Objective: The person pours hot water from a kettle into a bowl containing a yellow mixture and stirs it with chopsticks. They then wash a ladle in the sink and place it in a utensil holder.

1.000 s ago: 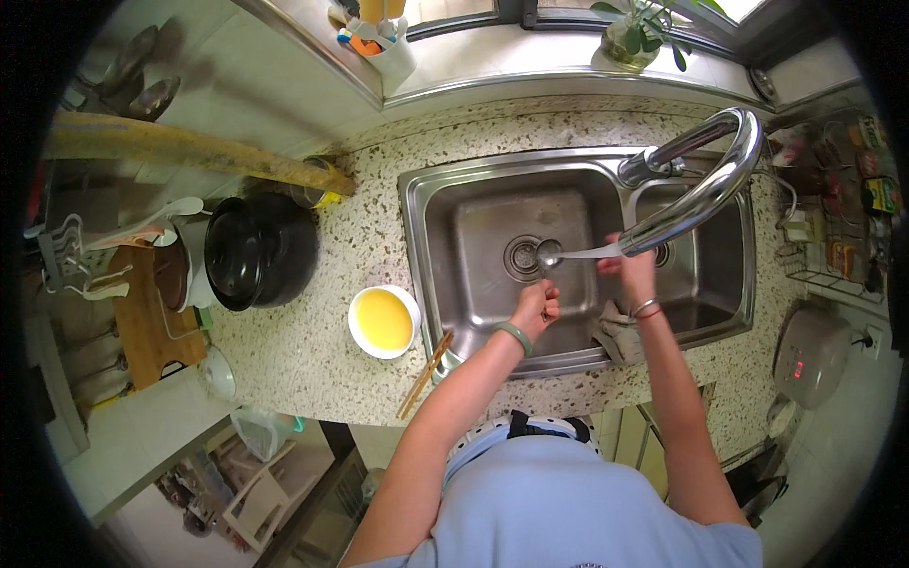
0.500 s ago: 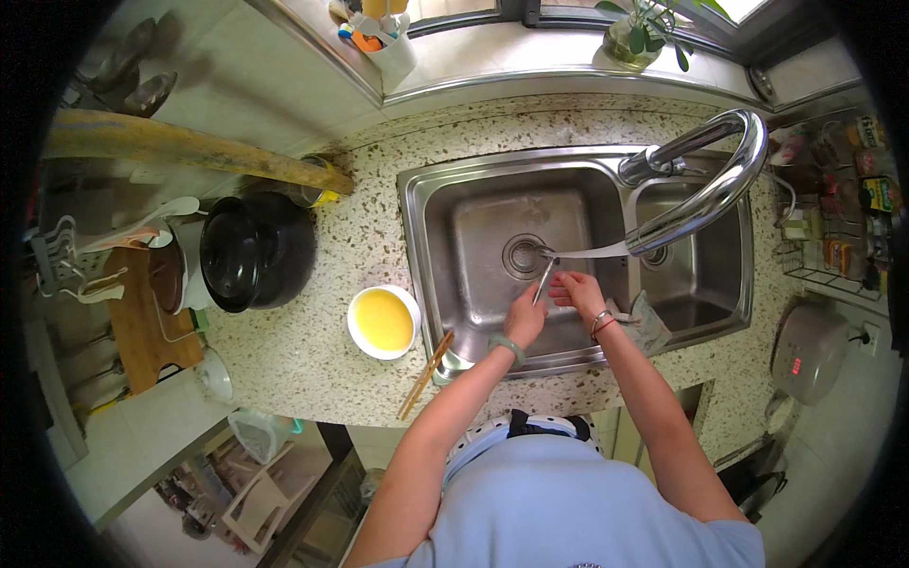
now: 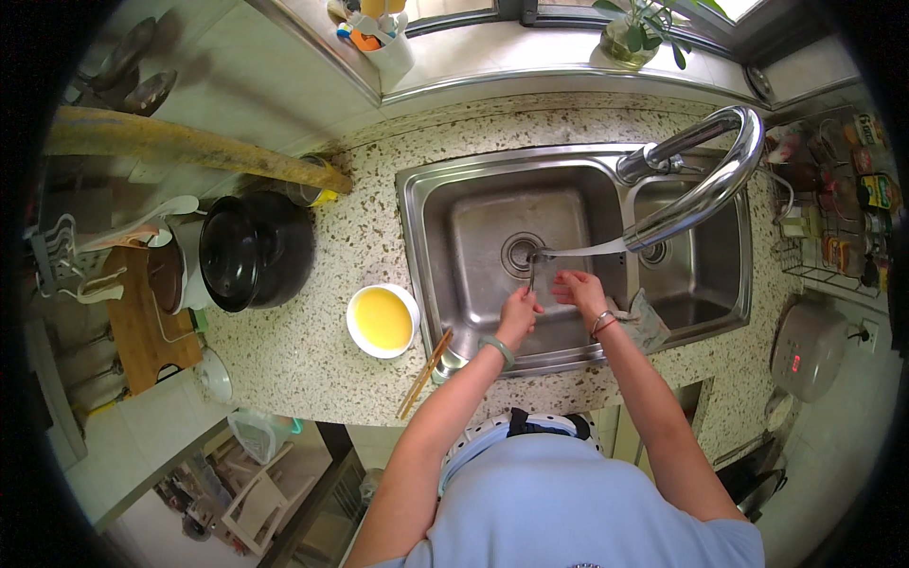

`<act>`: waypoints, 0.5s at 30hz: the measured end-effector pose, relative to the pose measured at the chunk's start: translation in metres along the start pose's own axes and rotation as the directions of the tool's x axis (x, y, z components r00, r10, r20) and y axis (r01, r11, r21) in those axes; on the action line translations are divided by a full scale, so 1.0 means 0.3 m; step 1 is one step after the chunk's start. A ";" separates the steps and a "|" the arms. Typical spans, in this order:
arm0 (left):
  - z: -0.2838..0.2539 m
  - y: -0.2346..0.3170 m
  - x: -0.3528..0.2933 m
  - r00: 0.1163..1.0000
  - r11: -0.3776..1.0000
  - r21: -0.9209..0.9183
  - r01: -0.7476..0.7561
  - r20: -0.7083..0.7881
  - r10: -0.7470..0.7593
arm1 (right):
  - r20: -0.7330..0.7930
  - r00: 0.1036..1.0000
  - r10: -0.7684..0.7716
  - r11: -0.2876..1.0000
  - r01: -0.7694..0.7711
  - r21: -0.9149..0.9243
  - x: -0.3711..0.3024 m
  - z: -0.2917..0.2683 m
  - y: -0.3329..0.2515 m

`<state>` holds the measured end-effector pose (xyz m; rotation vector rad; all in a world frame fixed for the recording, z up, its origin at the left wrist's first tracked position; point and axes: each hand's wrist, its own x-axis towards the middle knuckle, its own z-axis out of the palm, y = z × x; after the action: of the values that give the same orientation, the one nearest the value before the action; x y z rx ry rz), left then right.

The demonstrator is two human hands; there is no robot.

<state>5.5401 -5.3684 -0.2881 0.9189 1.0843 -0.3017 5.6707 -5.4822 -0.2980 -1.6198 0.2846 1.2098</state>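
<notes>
My left hand is closed round the handle of a slim metal spoon over the larger sink basin. The spoon's far end meets the water stream running from the chrome faucet, close to the drain. Beside it, just to the right, my right hand holds nothing, its fingers stretched out and apart from the spoon. The steel double sink lies under both hands. A crumpled pale cloth sits by the right wrist at the basin's near edge.
Left of the sink stands a white bowl of yellow liquid, with wooden chopsticks beside it at the sink's corner. Farther left are a black pot and a wooden cutting board. A wire rack of packages stands right.
The left hand has shifted slightly left and turned, so the spoon points more straight away from me. My right hand has barely moved; the water keeps running.
</notes>
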 end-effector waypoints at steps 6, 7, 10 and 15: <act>0.003 0.045 0.006 0.975 0.866 -0.449 0.219 0.062 -0.215 | -0.028 1.000 -0.010 1.000 0.010 0.010 0.005 -0.015 -0.011; -0.007 0.038 0.020 0.968 0.836 -0.491 0.247 0.085 -0.237 | -0.033 0.999 -0.010 1.000 0.010 0.009 0.002 -0.011 -0.013; -0.015 0.024 0.037 0.959 0.796 -0.536 0.282 0.123 -0.257 | -0.032 0.999 0.007 1.000 -0.007 0.006 -0.010 -0.015 -0.024; -0.002 0.010 0.038 0.968 0.852 -0.462 0.249 0.097 -0.230 | -0.033 0.999 -0.035 0.999 0.035 0.002 -0.012 -0.065 -0.058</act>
<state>5.5469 -5.3637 -0.2966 0.3386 1.1701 -0.2423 5.6920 -5.4923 -0.2861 -1.6376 0.2776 1.1570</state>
